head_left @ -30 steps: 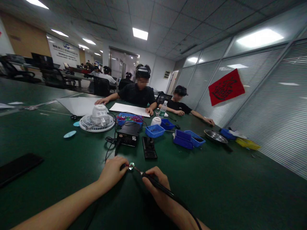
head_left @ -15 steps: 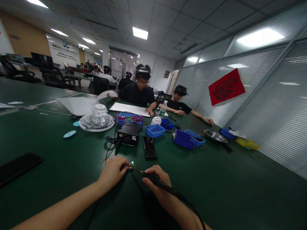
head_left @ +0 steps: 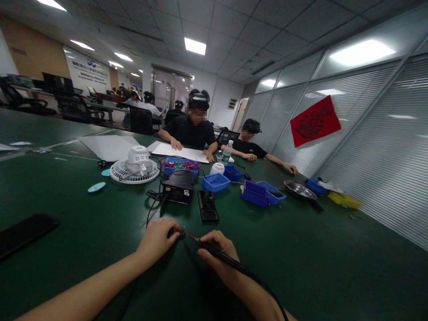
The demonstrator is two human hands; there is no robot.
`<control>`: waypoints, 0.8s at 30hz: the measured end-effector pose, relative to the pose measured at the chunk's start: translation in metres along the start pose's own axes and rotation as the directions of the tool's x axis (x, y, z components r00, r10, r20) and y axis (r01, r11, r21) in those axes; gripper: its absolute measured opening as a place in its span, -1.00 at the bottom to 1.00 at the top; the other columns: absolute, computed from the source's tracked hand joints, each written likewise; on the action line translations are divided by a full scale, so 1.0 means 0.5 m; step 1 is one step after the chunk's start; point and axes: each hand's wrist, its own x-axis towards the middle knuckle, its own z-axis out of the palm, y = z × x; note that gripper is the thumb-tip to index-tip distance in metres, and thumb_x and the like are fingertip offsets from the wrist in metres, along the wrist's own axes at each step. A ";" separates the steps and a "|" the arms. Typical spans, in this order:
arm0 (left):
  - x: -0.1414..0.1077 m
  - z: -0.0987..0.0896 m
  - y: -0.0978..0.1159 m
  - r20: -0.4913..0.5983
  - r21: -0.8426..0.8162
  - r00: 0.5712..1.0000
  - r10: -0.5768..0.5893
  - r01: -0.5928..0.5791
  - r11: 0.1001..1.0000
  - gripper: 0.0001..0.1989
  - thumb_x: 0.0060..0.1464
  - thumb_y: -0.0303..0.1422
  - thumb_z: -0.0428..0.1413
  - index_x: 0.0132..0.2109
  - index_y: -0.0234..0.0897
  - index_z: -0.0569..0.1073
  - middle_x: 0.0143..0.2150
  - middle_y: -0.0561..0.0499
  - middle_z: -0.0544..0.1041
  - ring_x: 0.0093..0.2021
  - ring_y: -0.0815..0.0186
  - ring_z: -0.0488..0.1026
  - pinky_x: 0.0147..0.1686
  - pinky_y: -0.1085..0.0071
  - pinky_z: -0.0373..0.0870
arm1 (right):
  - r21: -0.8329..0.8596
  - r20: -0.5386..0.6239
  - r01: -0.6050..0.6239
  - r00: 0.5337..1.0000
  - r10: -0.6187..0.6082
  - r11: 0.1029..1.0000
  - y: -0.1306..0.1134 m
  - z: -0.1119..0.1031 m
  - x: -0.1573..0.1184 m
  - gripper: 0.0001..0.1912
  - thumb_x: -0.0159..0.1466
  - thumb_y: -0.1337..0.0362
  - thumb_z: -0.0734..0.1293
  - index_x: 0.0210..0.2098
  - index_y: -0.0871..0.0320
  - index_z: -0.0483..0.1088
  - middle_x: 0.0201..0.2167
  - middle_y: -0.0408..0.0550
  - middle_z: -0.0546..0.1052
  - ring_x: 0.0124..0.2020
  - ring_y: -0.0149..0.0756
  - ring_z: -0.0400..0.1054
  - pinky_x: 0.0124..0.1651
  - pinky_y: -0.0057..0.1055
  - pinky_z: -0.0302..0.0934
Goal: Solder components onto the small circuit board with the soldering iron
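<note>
My right hand (head_left: 219, 254) is closed round the black handle of a soldering iron (head_left: 227, 257). The iron's thin tip points left and reaches a small circuit board (head_left: 182, 233) just above the green table. My left hand (head_left: 159, 238) is closed, pinching a small dark part (head_left: 171, 232) with red wire (head_left: 179, 229) running from it to the board. Whether the tip touches the board or the wire, I cannot tell. Beyond my hands stand a black box-shaped soldering station (head_left: 179, 189) with cables and a black iron stand (head_left: 207, 207).
A white fan grille (head_left: 133, 176), a blue tray of wires (head_left: 180, 165), blue bins (head_left: 216, 182) and a metal bowl (head_left: 301, 190) stand farther back. A phone-like black slab (head_left: 26, 232) lies at left. Two people sit opposite; one rests both hands on a white board (head_left: 180, 152).
The bright spot on the circuit board has gone dark. My hands have barely moved. The person opposite has let go of a white sheet and laid that hand on the white board.
</note>
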 end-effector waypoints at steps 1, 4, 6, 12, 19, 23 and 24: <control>0.001 0.000 0.000 -0.002 0.002 1.000 0.001 -0.001 1.000 -0.90 0.07 -0.37 0.09 -0.28 -0.17 0.51 -0.25 0.07 0.56 -0.17 0.27 0.43 -0.18 0.39 0.20 | -0.001 0.001 -0.009 1.000 0.009 1.000 0.000 0.000 0.000 -0.85 0.07 0.39 0.42 -0.33 0.09 0.47 -0.38 -0.17 0.43 -0.37 -0.32 0.30 -0.29 -0.44 0.15; 0.001 0.001 -0.002 -0.006 0.006 1.000 0.004 -0.004 1.000 -0.90 0.08 -0.37 0.08 -0.28 -0.17 0.50 -0.26 0.07 0.56 -0.17 0.27 0.42 -0.18 0.39 0.19 | -0.010 0.008 -0.027 1.000 0.027 1.000 0.000 0.000 0.001 -0.85 0.06 0.38 0.42 -0.34 0.09 0.47 -0.38 -0.16 0.44 -0.36 -0.31 0.31 -0.27 -0.43 0.16; 0.001 0.001 -0.002 -0.003 0.004 1.000 0.002 -0.002 1.000 -0.90 0.08 -0.37 0.08 -0.27 -0.17 0.50 -0.25 0.07 0.56 -0.17 0.26 0.42 -0.18 0.39 0.20 | -0.010 0.015 -0.034 0.999 0.035 0.999 0.000 -0.001 0.001 -0.85 0.06 0.38 0.42 -0.34 0.10 0.47 -0.38 -0.16 0.44 -0.35 -0.31 0.31 -0.27 -0.42 0.17; 0.001 -0.001 0.001 0.010 0.000 1.000 -0.005 0.005 1.000 -0.89 0.09 -0.37 0.06 -0.28 -0.17 0.50 -0.25 0.07 0.56 -0.15 0.26 0.42 -0.16 0.37 0.20 | -0.001 0.032 -0.044 0.999 0.044 0.999 -0.001 -0.002 0.002 -0.84 0.06 0.39 0.42 -0.33 0.11 0.48 -0.38 -0.16 0.44 -0.37 -0.32 0.31 -0.27 -0.43 0.18; 0.001 -0.002 0.002 0.002 -0.006 1.000 -0.004 0.004 1.000 -0.87 0.09 -0.36 0.04 -0.29 -0.19 0.50 -0.26 0.06 0.56 -0.16 0.26 0.42 -0.17 0.37 0.21 | -0.030 0.030 -0.041 0.999 0.042 0.999 -0.020 -0.005 0.000 -0.83 0.06 0.43 0.41 -0.34 0.11 0.47 -0.37 -0.16 0.46 -0.34 -0.31 0.32 -0.25 -0.42 0.20; 0.000 -0.001 0.001 0.000 -0.027 1.000 -0.006 0.006 1.000 -0.86 0.09 -0.36 0.03 -0.30 -0.18 0.50 -0.27 0.06 0.56 -0.15 0.26 0.42 -0.16 0.37 0.22 | -0.022 0.015 -0.048 0.999 0.048 0.999 -0.022 -0.005 0.001 -0.86 0.07 0.42 0.40 -0.35 0.11 0.46 -0.40 -0.16 0.45 -0.38 -0.32 0.32 -0.29 -0.43 0.19; 0.000 -0.001 0.001 -0.001 -0.028 1.000 -0.008 0.008 1.000 -0.86 0.09 -0.36 0.04 -0.30 -0.18 0.50 -0.27 0.06 0.56 -0.15 0.26 0.42 -0.15 0.37 0.23 | -0.018 0.015 -0.056 0.998 0.056 0.998 -0.021 -0.004 0.000 -0.86 0.08 0.42 0.39 -0.35 0.12 0.45 -0.41 -0.17 0.45 -0.39 -0.33 0.31 -0.31 -0.44 0.19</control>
